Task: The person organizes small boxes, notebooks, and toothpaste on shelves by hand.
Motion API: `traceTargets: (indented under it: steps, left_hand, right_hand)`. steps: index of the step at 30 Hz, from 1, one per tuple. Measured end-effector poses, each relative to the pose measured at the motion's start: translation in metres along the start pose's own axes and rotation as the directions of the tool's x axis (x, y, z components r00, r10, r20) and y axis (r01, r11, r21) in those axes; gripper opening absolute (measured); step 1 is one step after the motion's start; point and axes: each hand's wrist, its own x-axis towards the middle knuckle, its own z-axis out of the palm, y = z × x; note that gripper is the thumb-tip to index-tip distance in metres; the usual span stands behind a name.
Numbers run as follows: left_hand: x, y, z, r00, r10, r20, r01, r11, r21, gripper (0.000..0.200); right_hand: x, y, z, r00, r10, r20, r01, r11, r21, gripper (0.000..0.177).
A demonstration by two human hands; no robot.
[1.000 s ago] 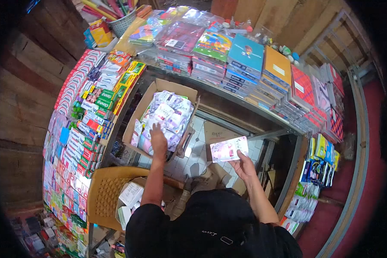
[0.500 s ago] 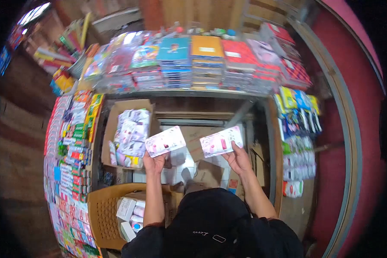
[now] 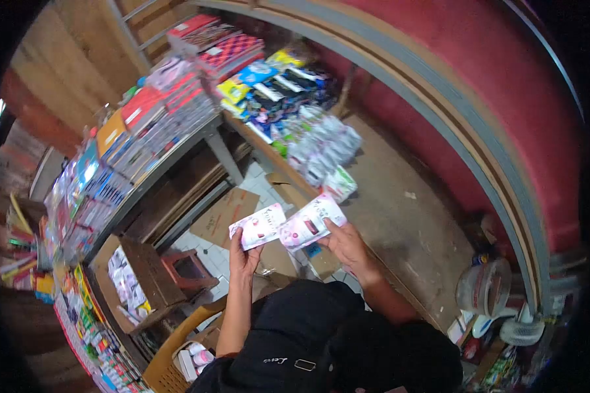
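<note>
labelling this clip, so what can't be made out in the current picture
Head view:
- Fine print on the left packet and right packet: too small, blurred
- Floor of the open carton: hidden by pouches inside
- Lower part of the chair: cut off by the bottom edge
- Titles on the stacked books: blurred

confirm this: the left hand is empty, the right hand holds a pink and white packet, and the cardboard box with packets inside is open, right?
Not quite: the left hand isn't empty; the head view shows it holding a pink and white packet. The right hand does hold another packet, and the cardboard box with packets inside is open.
</note>
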Motion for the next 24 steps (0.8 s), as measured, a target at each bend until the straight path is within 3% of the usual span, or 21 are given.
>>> traceTargets:
  steps: [5, 6, 9, 12, 15, 17, 21, 24]
  left_hand:
    - [-0.007, -0.01, 0.005, 1.0, -0.009, 0.012, 0.008, 0.999, 0.053, 0.04]
    - [-0.006, -0.01, 0.004, 1.0, 0.004, -0.011, -0.003, 0.999, 0.051, 0.04]
    - [-0.009, -0.006, 0.016, 0.999, 0.023, 0.04, -0.025, 0.999, 0.037, 0.041]
    - [-0.008, -0.01, 0.017, 0.998, 0.052, 0.022, -0.052, 0.998, -0.02, 0.038]
    - [-0.019, -0.015, 0.023, 0.997, 0.071, 0.035, -0.069, 0.996, -0.05, 0.036]
    - [-0.034, -0.02, 0.03, 0.997, 0.083, 0.005, -0.083, 0.996, -0.043, 0.035]
    - [-0.048, -0.021, 0.01, 0.994, 0.105, -0.033, -0.107, 0.992, -0.07, 0.037]
    - [-0.061, -0.018, -0.003, 0.988, 0.14, -0.065, -0.145, 0.985, -0.091, 0.036]
  right_hand:
    - [-0.057, -0.056, -0.049, 0.881, -0.327, -0.341, 0.254, 0.937, -0.241, 0.028]
    - [-0.051, -0.054, -0.093, 0.865, -0.393, -0.311, 0.245, 0.873, -0.422, 0.028]
    - [-0.015, -0.059, -0.159, 0.788, -0.504, -0.353, 0.213, 0.762, -0.611, 0.028]
    - [0.021, -0.071, -0.164, 0.784, -0.542, -0.302, 0.078, 0.569, -0.818, 0.036]
    - [0.052, -0.077, -0.141, 0.796, -0.519, -0.311, -0.067, 0.436, -0.898, 0.042]
    - [0.078, -0.065, -0.144, 0.799, -0.537, -0.271, -0.046, 0.395, -0.918, 0.041]
    - [0.11, -0.054, -0.139, 0.824, -0.526, -0.21, 0.004, 0.376, -0.927, 0.038]
    - [0.12, -0.051, -0.14, 0.86, -0.449, -0.243, -0.001, 0.474, -0.88, 0.041]
